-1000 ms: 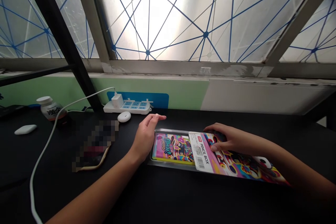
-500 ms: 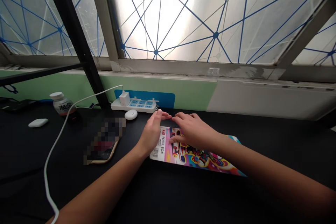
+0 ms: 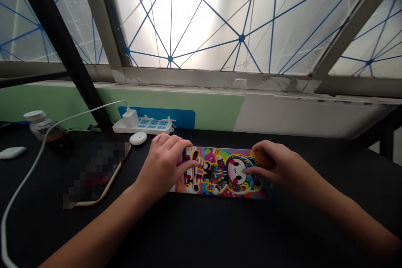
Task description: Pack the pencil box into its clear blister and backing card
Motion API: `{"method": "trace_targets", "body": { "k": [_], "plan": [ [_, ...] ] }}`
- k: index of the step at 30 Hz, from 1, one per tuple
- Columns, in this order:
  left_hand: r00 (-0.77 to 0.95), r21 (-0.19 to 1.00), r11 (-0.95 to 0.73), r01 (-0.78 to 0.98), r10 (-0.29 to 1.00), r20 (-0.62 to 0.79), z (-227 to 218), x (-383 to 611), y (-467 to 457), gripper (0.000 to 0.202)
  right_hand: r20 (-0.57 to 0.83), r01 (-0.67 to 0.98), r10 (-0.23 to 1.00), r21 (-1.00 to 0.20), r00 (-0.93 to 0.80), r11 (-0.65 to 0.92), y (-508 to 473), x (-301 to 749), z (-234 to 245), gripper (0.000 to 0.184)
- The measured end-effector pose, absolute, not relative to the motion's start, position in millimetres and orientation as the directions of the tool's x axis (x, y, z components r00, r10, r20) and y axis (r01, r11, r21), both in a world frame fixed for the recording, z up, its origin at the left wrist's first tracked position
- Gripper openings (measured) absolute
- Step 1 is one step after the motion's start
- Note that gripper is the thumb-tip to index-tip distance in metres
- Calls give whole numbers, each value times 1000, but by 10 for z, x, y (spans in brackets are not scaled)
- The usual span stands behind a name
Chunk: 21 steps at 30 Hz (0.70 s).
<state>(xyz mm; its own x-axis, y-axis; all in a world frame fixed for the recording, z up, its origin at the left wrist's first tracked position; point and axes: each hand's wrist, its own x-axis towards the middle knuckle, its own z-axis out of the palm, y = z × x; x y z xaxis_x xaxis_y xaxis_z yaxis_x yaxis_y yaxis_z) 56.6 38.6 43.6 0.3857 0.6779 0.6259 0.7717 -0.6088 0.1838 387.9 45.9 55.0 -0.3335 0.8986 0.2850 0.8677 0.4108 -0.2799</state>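
A long pencil box [image 3: 220, 171] with a bright cartoon print lies flat on the black desk [image 3: 201, 234], parallel to the window. My left hand [image 3: 163, 167] rests on its left end, fingers curled over the top. My right hand [image 3: 279, 167] grips its right end, thumb on the front face and fingers over the far edge. The white label seen earlier is hidden.
A phone [image 3: 97, 173] lies left of the box. Behind it sit a white power strip [image 3: 143, 125] with a charger and white cable [image 3: 28, 171], a small white case [image 3: 138, 138], a bottle [image 3: 40, 127] and another white case [image 3: 11, 153].
The pencil box has been slid fully shut and squared to the desk edge. My right hand moved from its left part to its right end; my left hand closed onto its left end.
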Motion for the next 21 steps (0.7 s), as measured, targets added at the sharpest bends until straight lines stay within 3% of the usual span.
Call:
{"method": "trace_targets", "body": {
  "k": [4,8,11,13,18,21],
  "plan": [
    [431,42,-642,766,561,707,512,512,335,23,489,807,760,-174,-427,565,278,3749,615,27],
    [535,-13,-694,720,542,648,485,504,322,12,441,774,713,-63,-545,630,170,3648,610,18],
    [610,23,-727,686,592,526,425,521,356,8,388,756,691,24,-610,654,169,3608,551,9],
    [620,60,-731,680,616,486,407,520,382,9,376,741,683,14,-626,672,176,3590,509,5],
    [616,131,-728,673,649,447,449,485,401,44,323,710,690,-75,-647,701,165,3554,462,41],
    [626,170,-726,666,668,401,447,486,411,50,236,686,684,-91,-690,722,164,3547,463,64]
  ]
}}
